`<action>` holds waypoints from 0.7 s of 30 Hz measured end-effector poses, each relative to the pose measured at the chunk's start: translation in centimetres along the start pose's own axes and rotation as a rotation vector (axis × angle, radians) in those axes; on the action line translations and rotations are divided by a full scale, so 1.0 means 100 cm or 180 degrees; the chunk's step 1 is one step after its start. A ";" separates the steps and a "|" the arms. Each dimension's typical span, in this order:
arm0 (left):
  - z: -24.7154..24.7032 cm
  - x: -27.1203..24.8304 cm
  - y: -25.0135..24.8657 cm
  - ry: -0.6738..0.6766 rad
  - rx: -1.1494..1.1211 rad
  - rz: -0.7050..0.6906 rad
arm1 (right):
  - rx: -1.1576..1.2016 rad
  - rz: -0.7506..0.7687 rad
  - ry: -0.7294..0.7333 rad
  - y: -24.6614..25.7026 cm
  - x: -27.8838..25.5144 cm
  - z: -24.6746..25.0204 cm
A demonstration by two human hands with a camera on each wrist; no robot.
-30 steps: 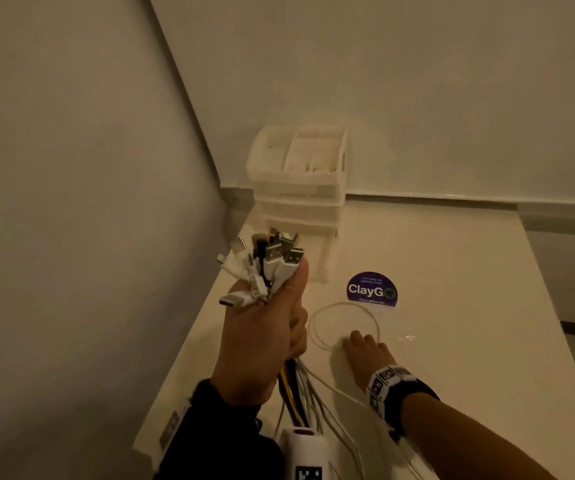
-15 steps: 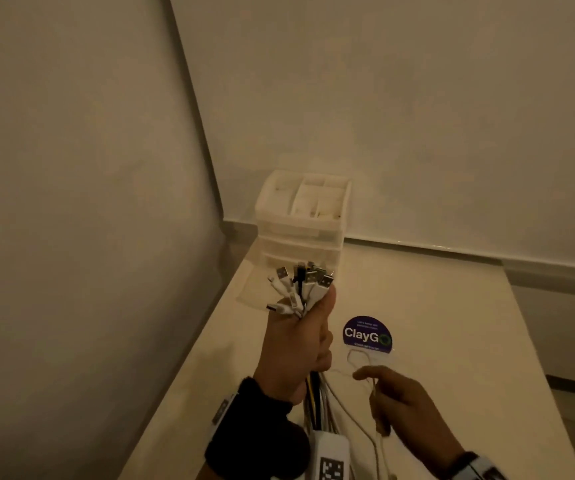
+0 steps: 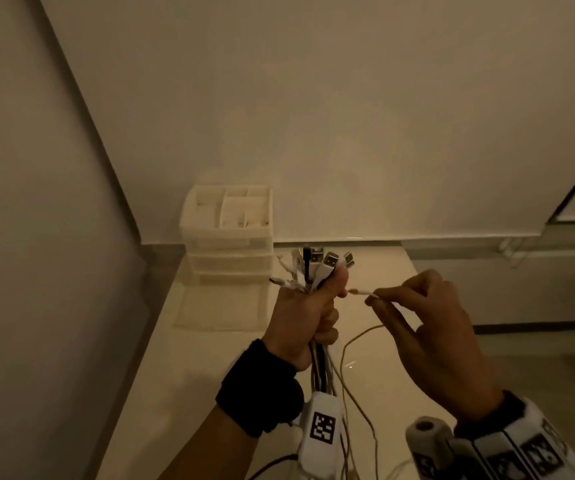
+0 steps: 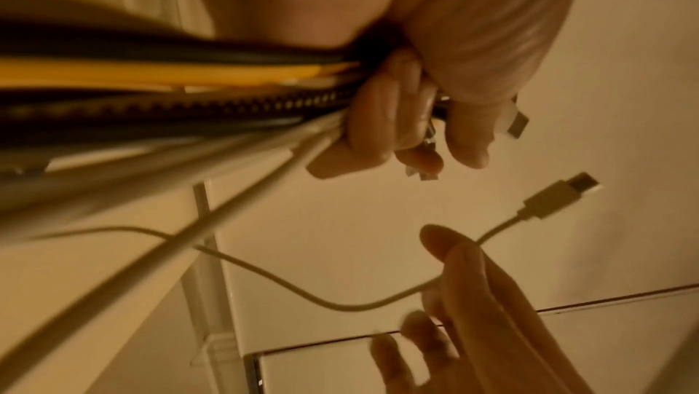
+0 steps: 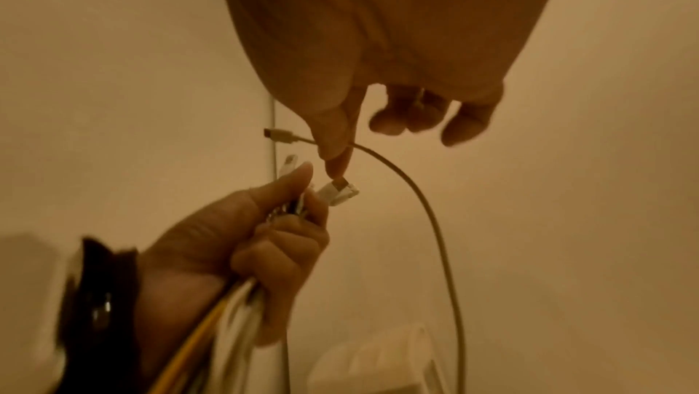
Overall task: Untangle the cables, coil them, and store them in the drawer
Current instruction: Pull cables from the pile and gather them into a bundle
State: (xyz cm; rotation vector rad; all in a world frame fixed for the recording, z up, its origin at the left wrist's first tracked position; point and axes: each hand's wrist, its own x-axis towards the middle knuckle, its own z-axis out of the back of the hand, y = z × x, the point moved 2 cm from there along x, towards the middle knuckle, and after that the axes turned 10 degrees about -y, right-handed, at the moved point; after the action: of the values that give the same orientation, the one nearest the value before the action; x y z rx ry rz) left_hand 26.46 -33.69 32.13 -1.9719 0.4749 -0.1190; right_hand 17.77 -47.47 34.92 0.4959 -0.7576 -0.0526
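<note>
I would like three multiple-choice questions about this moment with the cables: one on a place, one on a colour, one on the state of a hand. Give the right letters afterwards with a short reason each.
1. Where does the drawer unit stand?
A. In the corner of the table against the wall
B. On the floor
C. At the table's right edge

2. Which colour appears among the cables in the bundle?
A. Bright green
B. Yellow
C. Pink

3. What does the right hand do?
A. Lies flat on the table
B. Grips the whole bundle
C. Pinches one thin white cable just behind its plug

Key:
1 A, the head view shows it at the far left corner of the table.
2 B, the left wrist view shows a yellow cable below the left hand.
3 C, thumb and forefinger close on the cable, its plug pointing at the bundle.
</note>
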 end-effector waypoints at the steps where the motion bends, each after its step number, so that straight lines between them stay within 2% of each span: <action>1: -0.002 0.000 0.001 0.0097 -0.0038 0.0000 | 0.0207 -0.0189 0.0088 0.004 0.002 -0.001; 4: -0.004 -0.003 0.006 0.0256 -0.0184 -0.0031 | 0.1066 -0.0815 0.0378 0.016 0.003 -0.005; 7: -0.007 -0.007 0.004 0.0313 -0.0081 -0.0256 | 0.1211 -0.0895 0.0341 0.030 0.001 -0.010; 10: -0.010 -0.011 0.003 -0.0022 0.0280 -0.0299 | 0.1048 -0.0822 0.0356 0.033 -0.010 -0.016; 16: -0.015 -0.019 0.010 -0.0591 0.0356 -0.0365 | 0.0860 -0.0678 0.0460 0.040 -0.026 -0.011; 18: -0.013 -0.020 0.010 -0.0673 0.0328 -0.0398 | 0.0932 -0.0781 0.0550 0.036 -0.033 -0.010; 21: -0.010 -0.019 0.008 -0.0774 0.0288 -0.0478 | 0.1336 -0.1201 0.0707 0.023 -0.045 -0.010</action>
State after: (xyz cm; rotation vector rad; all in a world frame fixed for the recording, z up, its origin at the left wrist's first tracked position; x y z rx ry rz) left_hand 24.21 -34.13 32.10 -1.9011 0.1605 0.0052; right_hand 14.83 -44.02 32.43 1.0241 -0.4469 -0.1889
